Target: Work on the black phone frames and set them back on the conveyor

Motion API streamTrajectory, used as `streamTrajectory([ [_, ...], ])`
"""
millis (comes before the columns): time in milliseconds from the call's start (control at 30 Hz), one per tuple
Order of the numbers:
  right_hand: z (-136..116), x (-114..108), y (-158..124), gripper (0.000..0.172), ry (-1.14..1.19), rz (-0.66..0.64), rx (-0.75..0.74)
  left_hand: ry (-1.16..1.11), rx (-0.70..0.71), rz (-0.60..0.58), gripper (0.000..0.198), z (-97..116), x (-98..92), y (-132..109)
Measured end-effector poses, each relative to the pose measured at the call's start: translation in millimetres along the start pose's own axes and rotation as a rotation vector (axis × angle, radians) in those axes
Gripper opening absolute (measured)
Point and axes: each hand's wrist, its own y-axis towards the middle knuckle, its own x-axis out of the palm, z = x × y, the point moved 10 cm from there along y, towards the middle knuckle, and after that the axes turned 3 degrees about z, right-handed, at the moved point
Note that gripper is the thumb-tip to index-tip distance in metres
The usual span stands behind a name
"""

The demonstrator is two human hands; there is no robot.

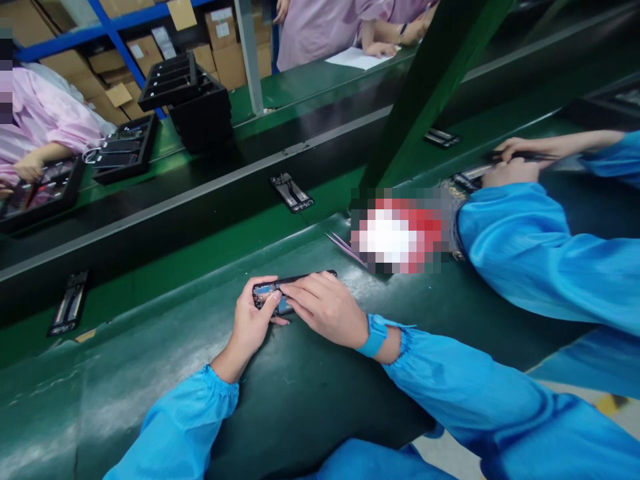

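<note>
From where I stand, far left, a phone shell (69, 303) lies on the green strip (165, 257) behind the worktable (285, 413). Next comes the left hand (250, 320), closed around the near-left end of an open phone (285, 307), thumb laid across its bared inside. That grip looks sound to me: the fingers should brace the edges, and the thumb should press lightly, clear of small parts. The phone sits between both hands at the middle of the worktable, tilted a little; whether its underside touches the top, I cannot tell. A second phone shell (291, 192) lies beyond it on the strip. The right hand (327, 310) reaches over the phone's right half, fingers bent and drawn together at the open face; whether they pinch anything is too small to tell. Fine work there calls for fingertips only, with the wrist, in its blue band (375, 335), kept steady. Tweezers (345, 248) lie near, beyond that hand, should fingertips prove too broad. Farther right, a co-worker's hands (515, 163) are busy, well apart.
</note>
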Motion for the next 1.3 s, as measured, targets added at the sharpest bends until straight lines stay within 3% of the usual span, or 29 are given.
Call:
streamTrajectory([
  [167, -1, -1, 1, 0.021, 0.0, 0.012, -0.006, -0.005, 0.024, -0.02, 0.052, 1, 1.2, -1],
  [300, 2, -7, 4, 0.025, 0.111, 0.058, 0.008, 0.085, 0.081, 0.107, 0.05, 12, -17.1, 3],
  [433, 45, -16, 5, 0.032, 0.132, 0.182, 0.247, 0.115, 0.134, 0.201, 0.054, 18, -33.9, 10],
  [533, 81, -3, -2, 0.042, 0.136, 0.117, 0.437, 0.136, 0.161, 0.217, 0.055, 18, -36.3, 10],
  [633, 99, 14, -8, 0.044, 0.22, 0.026, 0.536, 0.16, 0.182, 0.227, 0.055, 19, -36.0, 8],
  [900, 101, 19, -11, 0.038, 0.344, 0.035, 0.562, 0.205, 0.215, 0.202, 0.052, 26, -30.5, 2],
  [1067, 99, 19, -13, 0.052, 0.406, 0.09, 0.596, 0.251, 0.245, 0.166, 0.048, 22, -19.8, -8],
  [1300, 77, 10, -12, 0.068, 0.357, 0.169, 0.597, 0.397, 0.306, 0.157, 0.041, 18, -6.2, -20],
])
